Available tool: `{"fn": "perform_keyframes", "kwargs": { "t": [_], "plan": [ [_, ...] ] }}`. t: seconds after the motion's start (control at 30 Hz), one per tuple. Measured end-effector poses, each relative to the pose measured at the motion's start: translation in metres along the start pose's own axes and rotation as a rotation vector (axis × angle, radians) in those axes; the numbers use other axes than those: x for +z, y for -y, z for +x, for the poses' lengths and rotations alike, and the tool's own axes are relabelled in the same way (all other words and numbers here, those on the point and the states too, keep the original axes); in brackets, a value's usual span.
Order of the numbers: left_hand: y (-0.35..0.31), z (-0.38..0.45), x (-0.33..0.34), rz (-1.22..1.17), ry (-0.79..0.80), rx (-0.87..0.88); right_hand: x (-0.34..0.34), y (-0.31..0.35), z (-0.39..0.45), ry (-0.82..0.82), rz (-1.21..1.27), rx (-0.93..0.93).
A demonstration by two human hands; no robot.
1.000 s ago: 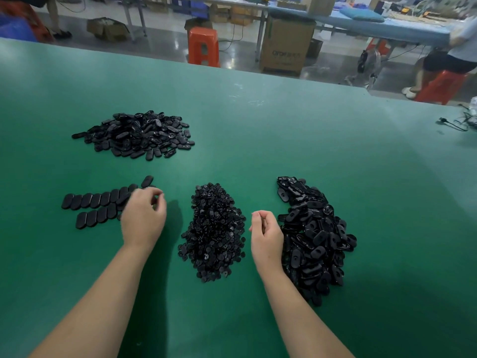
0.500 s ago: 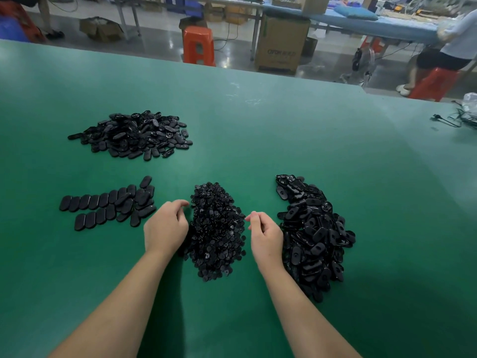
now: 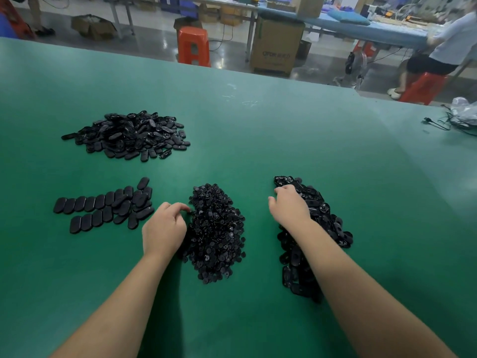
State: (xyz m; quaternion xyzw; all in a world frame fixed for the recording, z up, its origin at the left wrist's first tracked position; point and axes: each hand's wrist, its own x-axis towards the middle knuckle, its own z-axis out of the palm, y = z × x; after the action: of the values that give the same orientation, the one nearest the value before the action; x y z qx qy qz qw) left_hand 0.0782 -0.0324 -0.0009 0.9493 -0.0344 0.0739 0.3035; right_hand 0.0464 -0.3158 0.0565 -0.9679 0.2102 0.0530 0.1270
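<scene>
L arm + left hand [image 3: 164,228]: low centre, at the left edge of the middle pile of small round parts [image 3: 218,233]. Fingers [image 3: 180,207] curled, tips touching the pile's edge; can't tell if they pinch a part yet.
R arm + right hand [image 3: 289,205]: arm lies across the right pile of oval shells [image 3: 327,223], hand on its far end. Fingers bent down among the shells; can't tell if they grip one.
Change: 1 s ago the left hand was at the laid-out rows; it has come over to the small parts. The right hand, then curled between the two piles, has reached up onto the shells.
Meaning: prob. one piece done and set down, next cycle starting, each hand fetching its half.
Laid-out rows [image 3: 103,206]: two lines of black ovals, left of the left hand, not touching it.
Far heap [image 3: 129,135]: loose black ovals, further back left.
Bench [image 3: 271,140]: wide green top; cables [image 3: 438,124] at far right.
Room: workshop w/ orange stool [image 3: 193,45], cardboard box [image 3: 276,45], blue table [image 3: 361,29], seated person [image 3: 449,45] far right.
</scene>
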Motion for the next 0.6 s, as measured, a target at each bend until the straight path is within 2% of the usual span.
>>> {"fn": "perform_keyframes", "kwargs": {
  "t": [0.2,0.43,0.6],
  "plan": [
    [-0.002,-0.001,0.0,0.038,-0.002,0.012,-0.002,-0.008,0.016,0.033,-0.176,-0.035],
    [0.0,0.0,0.001,0.027,0.015,-0.002,0.006,-0.001,0.013,-0.033,-0.158,-0.154],
    [0.001,0.0,0.001,0.039,0.005,0.015,0.014,0.001,0.012,-0.05,-0.091,-0.169]
  ]
}}
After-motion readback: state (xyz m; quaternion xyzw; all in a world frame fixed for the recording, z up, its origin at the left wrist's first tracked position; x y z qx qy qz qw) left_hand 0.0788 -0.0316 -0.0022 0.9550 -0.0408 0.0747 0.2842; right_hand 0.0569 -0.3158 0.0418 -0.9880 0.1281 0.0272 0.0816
